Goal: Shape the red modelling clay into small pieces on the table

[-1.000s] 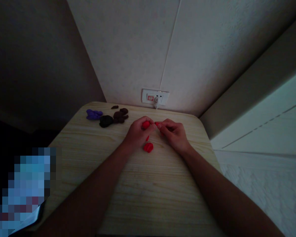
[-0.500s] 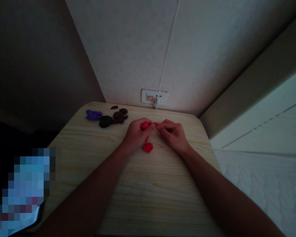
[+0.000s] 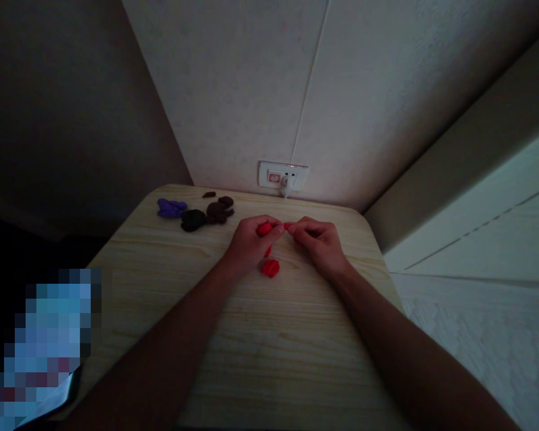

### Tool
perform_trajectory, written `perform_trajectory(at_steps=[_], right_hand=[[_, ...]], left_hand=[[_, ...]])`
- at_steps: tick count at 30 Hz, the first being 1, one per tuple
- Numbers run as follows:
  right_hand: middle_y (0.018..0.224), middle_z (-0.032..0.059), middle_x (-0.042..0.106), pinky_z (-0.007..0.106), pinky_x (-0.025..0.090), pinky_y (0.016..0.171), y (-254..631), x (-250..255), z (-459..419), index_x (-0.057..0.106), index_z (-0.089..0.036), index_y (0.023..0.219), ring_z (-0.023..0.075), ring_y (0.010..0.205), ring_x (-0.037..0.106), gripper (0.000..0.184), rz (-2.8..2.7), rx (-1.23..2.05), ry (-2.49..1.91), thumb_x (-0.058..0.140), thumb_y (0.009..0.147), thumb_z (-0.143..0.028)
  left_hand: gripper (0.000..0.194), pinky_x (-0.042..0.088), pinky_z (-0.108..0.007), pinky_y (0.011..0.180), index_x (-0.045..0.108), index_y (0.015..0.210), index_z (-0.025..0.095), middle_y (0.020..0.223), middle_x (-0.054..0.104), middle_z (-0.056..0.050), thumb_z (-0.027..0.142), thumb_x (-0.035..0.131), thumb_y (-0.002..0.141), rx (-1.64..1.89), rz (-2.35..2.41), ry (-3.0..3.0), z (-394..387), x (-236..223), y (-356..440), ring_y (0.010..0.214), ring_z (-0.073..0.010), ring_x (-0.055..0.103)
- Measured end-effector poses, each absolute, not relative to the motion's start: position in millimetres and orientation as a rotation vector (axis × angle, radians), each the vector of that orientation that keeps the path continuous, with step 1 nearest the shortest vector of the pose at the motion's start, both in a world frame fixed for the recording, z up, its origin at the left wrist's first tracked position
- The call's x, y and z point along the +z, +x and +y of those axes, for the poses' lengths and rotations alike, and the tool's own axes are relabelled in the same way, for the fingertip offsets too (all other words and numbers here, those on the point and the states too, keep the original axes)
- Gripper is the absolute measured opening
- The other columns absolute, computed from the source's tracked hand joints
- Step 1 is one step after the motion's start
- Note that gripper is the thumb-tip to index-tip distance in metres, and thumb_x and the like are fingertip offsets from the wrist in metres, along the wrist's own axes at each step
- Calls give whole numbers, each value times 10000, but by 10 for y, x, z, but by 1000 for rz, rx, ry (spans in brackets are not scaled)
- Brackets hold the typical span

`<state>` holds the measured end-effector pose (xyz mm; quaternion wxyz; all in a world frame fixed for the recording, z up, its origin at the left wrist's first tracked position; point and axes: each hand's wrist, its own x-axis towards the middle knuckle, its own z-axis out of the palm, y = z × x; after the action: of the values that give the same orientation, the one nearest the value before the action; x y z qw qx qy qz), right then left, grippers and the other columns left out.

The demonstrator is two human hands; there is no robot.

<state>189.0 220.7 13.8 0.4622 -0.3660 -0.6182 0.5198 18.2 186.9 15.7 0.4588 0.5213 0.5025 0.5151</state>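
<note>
My left hand [image 3: 253, 240] is closed round a lump of red modelling clay [image 3: 265, 229], its thumb and forefinger reaching toward the other hand. Between the fingertips of both hands shows a small piece of red clay [image 3: 287, 226]. My right hand [image 3: 317, 240] pinches that small piece from the right side. On the tabletop just below the left hand lies a faceted red clay lump [image 3: 270, 267]. A thin red bit [image 3: 268, 252] shows beside the left palm, partly hidden by the hand.
Purple clay [image 3: 171, 208], black clay [image 3: 193, 219] and brown clay pieces [image 3: 218, 212] lie at the back left of the wooden table [image 3: 269, 347]. A wall socket with a plug [image 3: 284, 177] is behind the table. A device with a blurred screen [image 3: 49, 341] stands at the lower left.
My right hand has drawn slightly to the right, and its fingers have closed further over the small red piece. The left hand stays almost where it was.
</note>
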Motion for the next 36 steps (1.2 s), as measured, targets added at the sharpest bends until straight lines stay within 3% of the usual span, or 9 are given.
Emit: perform_trajectory(at_steps=[9, 15, 19, 22, 28, 36], right_hand=[[667, -2, 593, 272, 359, 553, 1892, 132, 2209, 791, -191, 727, 103, 594, 468, 240, -1615, 1217, -872, 794, 778, -426], [689, 5, 632, 269, 388, 561, 1884, 144, 2208, 791, -198, 721, 103, 596, 493, 196, -1617, 1200, -883, 819, 754, -389], [704, 14, 680, 266, 393, 532, 1875, 117, 2216, 792, -201, 764, 110, 577, 510, 236, -1481, 1256, -975, 841, 719, -427], [697, 12, 683, 270, 401, 533, 1866, 108, 2213, 796, -205, 772, 114, 572, 520, 223, -1430, 1239, -1004, 848, 715, -414], [743, 24, 674, 289, 443, 604, 1863, 146, 2166, 820, -232, 819, 139, 664, 569, 153, -1574, 987, -952, 828, 767, -376], [720, 18, 622, 285, 414, 561, 1883, 139, 2160, 829, -247, 894, 134, 644, 532, 147, -1686, 813, -899, 793, 830, -374]], left_hand=[[169, 326, -219, 428, 721, 794, 153, 511, 537, 48, 318, 722, 758, 1286, 1323, 1284, 1872, 152, 183, 437, -93, 449], [135, 395, -230, 522, 735, 778, 158, 613, 612, 15, 285, 701, 747, 1332, 1367, 1386, 1888, 125, 181, 554, -114, 515], [257, 358, -232, 488, 756, 897, 145, 603, 546, 22, 317, 615, 769, 1338, 1204, 1212, 1899, 129, 176, 528, -108, 462], [383, 385, -234, 506, 763, 1023, 122, 718, 595, -15, 335, 560, 778, 1378, 1040, 1043, 1906, 145, 167, 591, -113, 494], [496, 343, -206, 444, 706, 1226, 144, 777, 613, -11, 370, 689, 786, 1319, 1081, 1020, 1883, 172, 181, 588, -98, 485], [306, 383, -202, 470, 726, 981, 163, 773, 661, -29, 394, 754, 781, 1340, 1106, 1124, 1879, 160, 175, 590, -101, 531]])
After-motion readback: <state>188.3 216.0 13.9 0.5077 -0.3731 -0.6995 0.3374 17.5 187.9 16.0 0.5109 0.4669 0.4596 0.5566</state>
